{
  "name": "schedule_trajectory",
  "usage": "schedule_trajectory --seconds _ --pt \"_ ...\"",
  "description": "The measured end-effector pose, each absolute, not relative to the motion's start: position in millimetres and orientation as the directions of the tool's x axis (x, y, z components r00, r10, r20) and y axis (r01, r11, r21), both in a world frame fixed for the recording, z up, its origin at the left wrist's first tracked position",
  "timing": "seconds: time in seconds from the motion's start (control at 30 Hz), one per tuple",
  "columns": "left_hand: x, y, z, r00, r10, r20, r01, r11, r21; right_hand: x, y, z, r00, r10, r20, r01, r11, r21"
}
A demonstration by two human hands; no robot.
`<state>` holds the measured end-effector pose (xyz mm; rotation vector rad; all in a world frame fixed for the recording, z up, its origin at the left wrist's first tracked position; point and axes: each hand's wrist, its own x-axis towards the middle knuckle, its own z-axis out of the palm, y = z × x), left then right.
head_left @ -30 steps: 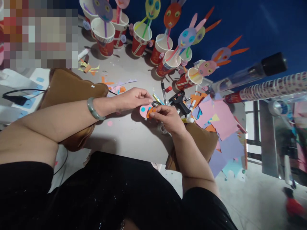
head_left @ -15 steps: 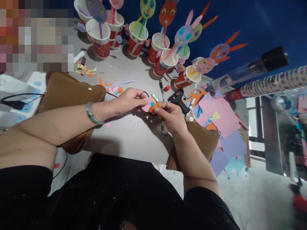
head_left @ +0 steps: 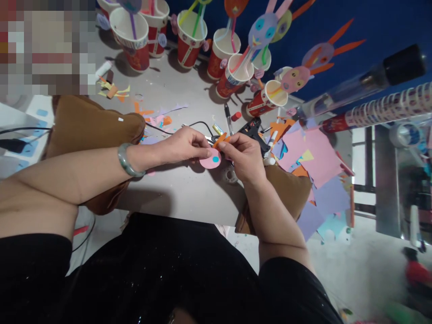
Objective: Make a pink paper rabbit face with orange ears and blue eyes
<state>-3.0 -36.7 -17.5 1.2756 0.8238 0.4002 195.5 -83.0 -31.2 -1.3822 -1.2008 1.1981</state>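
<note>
Between thumb and fingers, my left hand point(head_left: 191, 146) pinches the edge of a pink paper oval point(head_left: 209, 163) that bears a blue dot. My right hand point(head_left: 245, 155) pinches orange paper strips point(head_left: 221, 140) at the oval's upper right edge; whether they touch the oval I cannot tell. A roll of clear tape point(head_left: 230, 174) lies on the table just below my right hand. Behind that hand is a black glue gun point(head_left: 251, 130). A black pen point(head_left: 228, 118) and a red cap point(head_left: 236, 116) lie beyond my hands.
Red-and-white paper cups point(head_left: 191, 38) with straws and paper faces line the back. Brown cushions point(head_left: 96, 128) lie under my forearms. Coloured paper sheets point(head_left: 320, 162) cover the right side. A stack of cups point(head_left: 384, 108) and paper scraps point(head_left: 114, 89) are also in view.
The pink oval has turned and come lower, so more of its face shows. The orange strips have moved from over the oval to its upper edge. The view has shifted slightly.
</note>
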Motion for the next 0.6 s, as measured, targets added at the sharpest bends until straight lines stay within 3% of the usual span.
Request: schedule_trajectory --seconds 0.2,0.6 --pt "-3.7 -33.9 -17.5 0.657 0.692 -0.299 0.207 0.216 0.954 195.2 -83.1 -27.0 0.023 0.992 -0.123 0.118 -0.125 -0.985" --pt "-2.3 -36.2 -20.3 0.634 0.684 -0.362 0.237 0.274 0.932 191.5 -84.5 -24.4 -0.012 0.988 -0.155 0.076 -0.154 -0.985"
